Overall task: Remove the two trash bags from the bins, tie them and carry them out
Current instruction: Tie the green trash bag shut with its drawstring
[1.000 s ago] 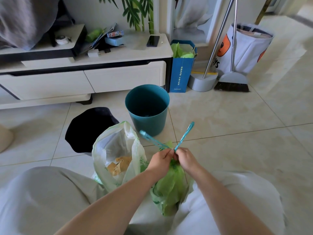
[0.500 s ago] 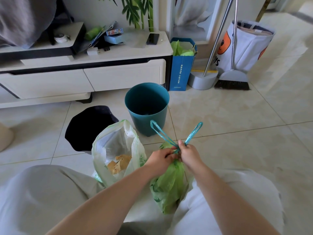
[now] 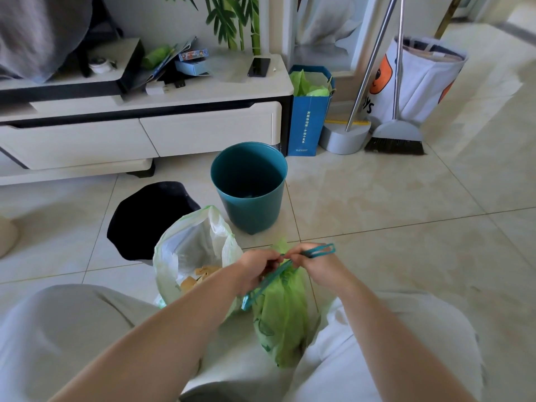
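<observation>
1. The teal drawstring loops, upright a moment ago, now cross: one points right, one hangs down left.
2. The left hand and right hand are each clamped on a loop above the green bag, between the knees.
3. The knot looks under way; the white bag, just left, is open.

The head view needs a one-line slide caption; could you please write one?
Both hands, left hand and right hand, knot the teal drawstrings of a green plastic trash bag.
</observation>
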